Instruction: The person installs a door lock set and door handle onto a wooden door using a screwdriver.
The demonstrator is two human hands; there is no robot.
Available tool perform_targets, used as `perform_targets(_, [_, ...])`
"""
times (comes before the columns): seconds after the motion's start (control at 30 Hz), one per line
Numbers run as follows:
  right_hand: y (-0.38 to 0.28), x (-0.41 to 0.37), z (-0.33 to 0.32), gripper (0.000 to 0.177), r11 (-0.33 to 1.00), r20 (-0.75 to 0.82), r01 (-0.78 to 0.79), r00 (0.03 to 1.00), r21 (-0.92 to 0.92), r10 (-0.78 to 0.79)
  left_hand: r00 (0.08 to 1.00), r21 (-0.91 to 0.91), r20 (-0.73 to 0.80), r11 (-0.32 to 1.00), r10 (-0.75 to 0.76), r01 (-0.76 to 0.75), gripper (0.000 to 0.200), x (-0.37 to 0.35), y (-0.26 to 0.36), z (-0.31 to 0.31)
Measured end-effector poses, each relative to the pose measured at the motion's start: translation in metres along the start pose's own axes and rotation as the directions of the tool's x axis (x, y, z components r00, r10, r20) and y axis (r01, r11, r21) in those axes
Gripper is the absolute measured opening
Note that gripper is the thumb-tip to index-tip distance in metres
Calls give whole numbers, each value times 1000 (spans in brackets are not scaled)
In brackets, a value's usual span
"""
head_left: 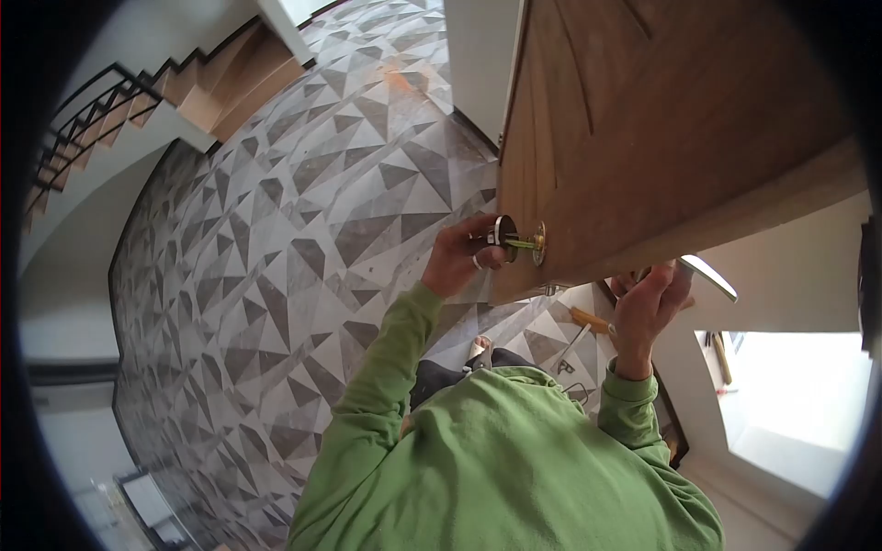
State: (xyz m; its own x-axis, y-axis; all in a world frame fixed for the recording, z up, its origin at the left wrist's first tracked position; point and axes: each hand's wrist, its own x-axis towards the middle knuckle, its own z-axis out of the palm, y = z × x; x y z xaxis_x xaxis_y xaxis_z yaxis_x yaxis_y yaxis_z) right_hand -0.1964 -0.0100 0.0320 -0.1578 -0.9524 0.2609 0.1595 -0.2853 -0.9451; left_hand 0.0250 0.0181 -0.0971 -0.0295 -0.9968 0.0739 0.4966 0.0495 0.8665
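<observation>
A wooden door (643,138) stands open, its edge toward me. On its left face sits a round brass-coloured fitting (539,243) with a spindle sticking out. My left hand (457,254) is closed on a round metal rose (503,231), held at the outer end of that spindle, a little apart from the door face. On the door's other side my right hand (650,308) is wrapped round a silver lever handle (709,278), near the door. A small metal latch part (550,290) shows at the door's edge.
Tools lie on the patterned floor (322,202) below the door, among them an orange-yellow piece (593,320). A staircase (220,83) with a black railing is at the upper left. White walls and a bright window (799,386) are to the right.
</observation>
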Motion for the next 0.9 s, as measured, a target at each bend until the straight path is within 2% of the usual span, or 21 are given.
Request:
perform_targets(0.03, [0,-2,-2,23,1000,43,5,999,16,-5,1000,9,-3,1000,-10,10,55,1,3,1])
perform_targets(0.17, [2,-11,-6,26,995,-16,64,998,-75,-65,998,41,55,999,-16,13,56,11,6,4])
perform_targets(0.27, [6,-18,-3,27,997,-34,68,997,-49,-69,994,-7,109,1000,-20,21,55,17,-6,-2])
perform_targets(0.37, [3,-27,15,29,980,-141,145,976,-136,-164,979,78,169,992,-110,98,54,23,-5,-3])
perform_targets(0.43, [7,-35,13,27,975,-149,169,970,-146,-190,970,93,196,987,-145,128,54,24,0,2])
perform_targets(0.5, [6,-39,18,29,976,-309,89,939,-200,-149,961,107,215,982,-174,153,55,28,5,3])
perform_targets(0.53, [6,-40,20,29,972,-328,89,931,-216,-159,952,128,231,976,-202,176,54,30,6,2])
perform_targets(0.6, [7,-43,24,36,953,-409,180,872,-244,-269,934,146,263,967,-242,210,54,31,6,-1])
perform_targets(0.63, [4,-44,28,36,949,-424,179,862,-261,-279,936,140,282,974,-211,178,54,33,4,-2])
perform_targets(0.7, [-5,-46,39,43,921,-388,255,848,-296,-360,926,131,327,980,-188,153,54,36,3,-3])
perform_targets(0.77, [-11,-44,49,39,912,-504,169,788,-374,-353,934,233,305,966,-187,117,60,35,5,-3])
perform_targets(0.8, [-15,-45,49,33,939,-527,119,802,-323,-283,923,231,330,965,-197,124,60,35,5,-2])
perform_targets(0.83, [-16,-44,48,33,935,-542,121,787,-334,-296,928,221,324,969,-183,114,60,37,6,0])
perform_targets(0.9, [-18,-43,47,27,874,-449,145,812,-463,-373,925,210,337,972,-174,106,60,40,7,1])
